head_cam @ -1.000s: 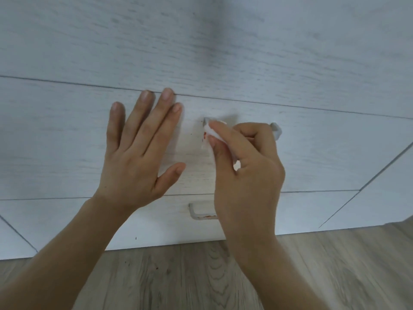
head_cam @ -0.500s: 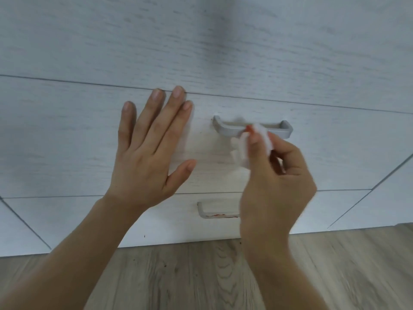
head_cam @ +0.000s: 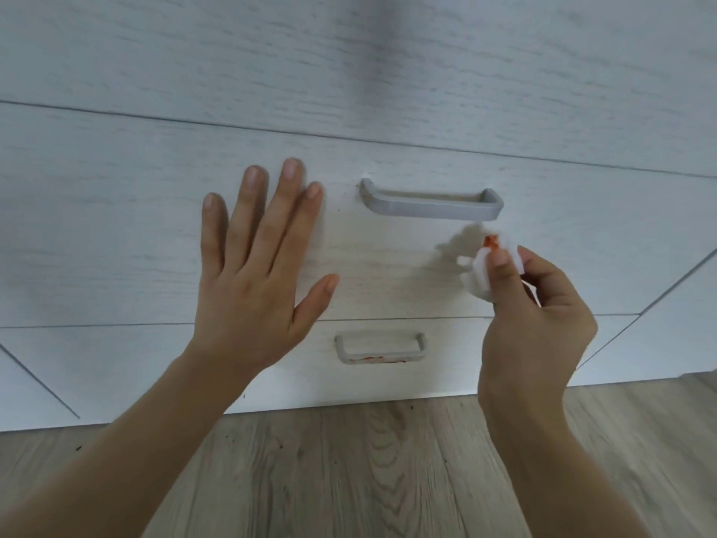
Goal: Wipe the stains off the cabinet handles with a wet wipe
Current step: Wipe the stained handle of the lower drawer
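Pinching the crumpled white wet wipe, red-smeared, the right hand hovers below the clean-looking grey upper handle; left hand spread flat on the drawer front. Lower handle, near the cabinet's bottom edge, shows red stains: about half remains.

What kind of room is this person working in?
Probably a home, though which room is unclear: a white woodgrain cabinet with grey drawer handles stands on wood-look flooring.
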